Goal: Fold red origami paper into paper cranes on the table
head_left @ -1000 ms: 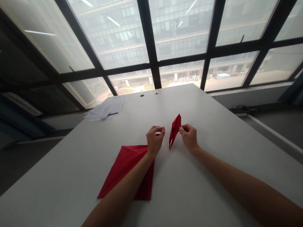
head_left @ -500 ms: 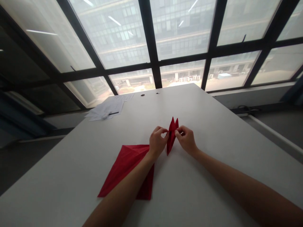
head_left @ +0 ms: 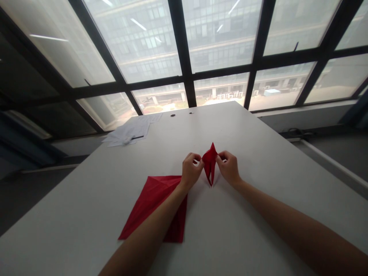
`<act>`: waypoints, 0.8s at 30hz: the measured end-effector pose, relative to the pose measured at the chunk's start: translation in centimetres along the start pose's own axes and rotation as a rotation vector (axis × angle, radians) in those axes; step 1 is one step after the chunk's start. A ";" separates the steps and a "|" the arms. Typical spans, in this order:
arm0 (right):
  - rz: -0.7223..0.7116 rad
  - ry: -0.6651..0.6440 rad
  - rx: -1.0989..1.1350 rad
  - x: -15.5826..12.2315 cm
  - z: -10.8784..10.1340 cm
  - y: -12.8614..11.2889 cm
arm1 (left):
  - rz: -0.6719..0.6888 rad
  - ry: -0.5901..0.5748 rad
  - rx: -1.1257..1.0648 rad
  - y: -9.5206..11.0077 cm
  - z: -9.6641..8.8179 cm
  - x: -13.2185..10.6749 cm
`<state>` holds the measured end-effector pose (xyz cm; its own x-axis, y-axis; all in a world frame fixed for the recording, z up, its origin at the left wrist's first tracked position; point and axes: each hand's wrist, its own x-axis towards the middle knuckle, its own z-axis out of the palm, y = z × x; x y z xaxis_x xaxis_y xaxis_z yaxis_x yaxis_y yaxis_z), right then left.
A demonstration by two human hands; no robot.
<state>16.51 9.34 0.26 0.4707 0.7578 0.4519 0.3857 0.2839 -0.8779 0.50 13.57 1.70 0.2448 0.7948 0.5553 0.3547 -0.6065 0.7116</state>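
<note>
White table (head_left: 258, 153), seen from the head camera: a creased red sheet (head_left: 152, 203) lies flat under my left forearm, with loose white papers (head_left: 129, 134) at the far left edge. My left hand (head_left: 191, 172) and right hand (head_left: 230, 168) each pinch one side of the small folded red paper (head_left: 210, 163), held upright between them, lower tip near the tabletop. A second ago only the right hand held it; its top now shows one point, not two.

A creased red paper sheet (head_left: 149, 203) lies flat on the white bench (head_left: 258, 161). Loose white papers (head_left: 128, 134) with a dark pen (head_left: 137, 138) sit at its far left corner.
</note>
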 end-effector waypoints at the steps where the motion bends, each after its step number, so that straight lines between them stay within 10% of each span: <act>1: 0.001 0.001 -0.003 0.0 0.0 -0.1 | -0.010 0.006 -0.012 0.0 0.0 0.0; 14: 0.005 -0.015 -0.013 0.1 0.2 0.5 | -0.145 0.063 -0.105 0.3 -0.2 0.0; 24: -0.291 -0.139 -0.395 -1.5 0.0 -1.8 | -0.127 0.156 -0.012 0.8 -0.3 -0.3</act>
<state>15.12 7.64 1.20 0.1994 0.7586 0.6203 0.7683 0.2719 -0.5795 0.44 12.83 2.18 0.0560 0.8522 0.5201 0.3624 -0.5028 0.7848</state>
